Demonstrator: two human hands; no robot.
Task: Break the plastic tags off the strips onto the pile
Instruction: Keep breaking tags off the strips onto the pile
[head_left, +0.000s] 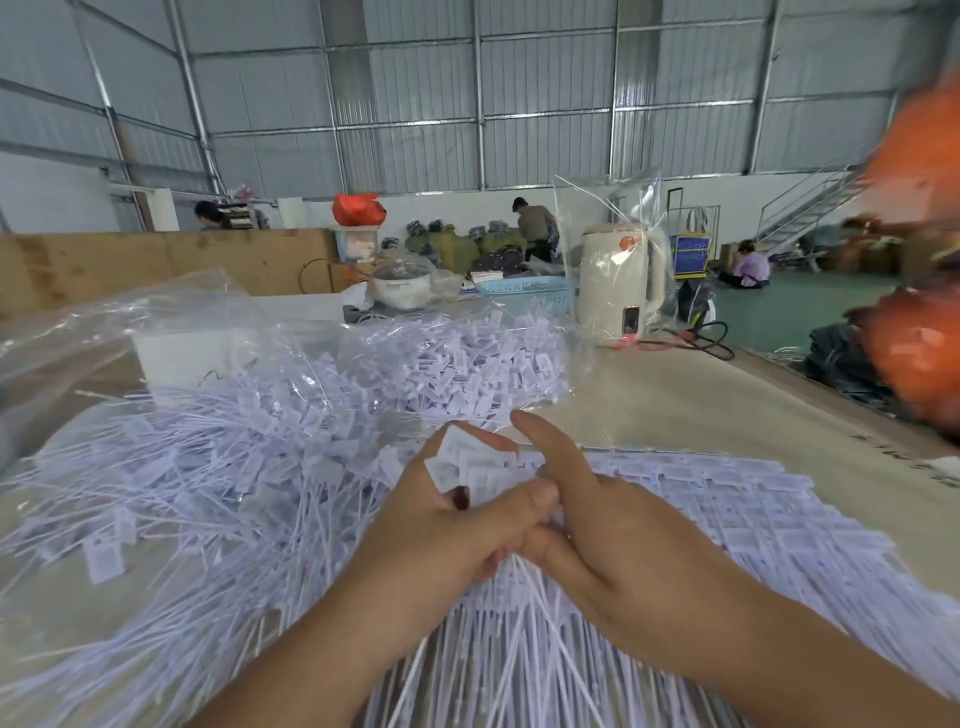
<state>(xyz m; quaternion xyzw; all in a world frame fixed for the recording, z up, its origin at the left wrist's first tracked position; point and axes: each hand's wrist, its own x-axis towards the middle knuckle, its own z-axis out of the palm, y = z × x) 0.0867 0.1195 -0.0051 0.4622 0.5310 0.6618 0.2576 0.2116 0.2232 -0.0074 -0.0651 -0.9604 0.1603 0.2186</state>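
Left hand: lower centre of frame, fingers curling, thumb pressing across.
Right hand: touching left, index finger extending upward.

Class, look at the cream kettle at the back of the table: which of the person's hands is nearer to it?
Right. The right hand lies below the kettle, on its side of the table. The left hand grips a bunch of tags further left, towards the loose pile.

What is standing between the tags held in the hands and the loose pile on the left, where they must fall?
Nothing visible does. The left hand and right hand grip a bunch of tags directly over the edge of the loose pile. The clear plastic bag lies behind the pile, not in the path.
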